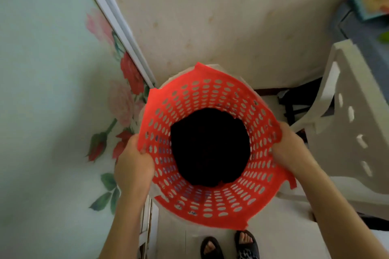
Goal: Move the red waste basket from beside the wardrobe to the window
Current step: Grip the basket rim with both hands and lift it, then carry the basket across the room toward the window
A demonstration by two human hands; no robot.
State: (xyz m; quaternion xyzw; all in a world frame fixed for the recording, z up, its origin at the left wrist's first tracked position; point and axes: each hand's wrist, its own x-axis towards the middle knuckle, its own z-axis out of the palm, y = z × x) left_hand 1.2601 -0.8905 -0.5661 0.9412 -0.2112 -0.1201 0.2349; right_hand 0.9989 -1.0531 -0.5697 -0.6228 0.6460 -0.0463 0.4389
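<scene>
Head camera, looking straight down. A red waste basket (210,149) with a perforated wall fills the centre of the frame, its open mouth facing the camera and something dark lying in its bottom. The left hand (133,166) grips the rim at centre left, fingers curled over the edge. The right hand (289,148) clamps the rim at centre right the same way. A floral-patterned wardrobe door (52,90) covers the left of the frame, just beside the basket. A white plastic chair (347,122) stands at the right. Two sandalled feet (230,246) show at the bottom edge. Judging by this, the basket is grasped, probably lifted, but remains by the wardrobe; no window is visible, so the carry is left to do.
</scene>
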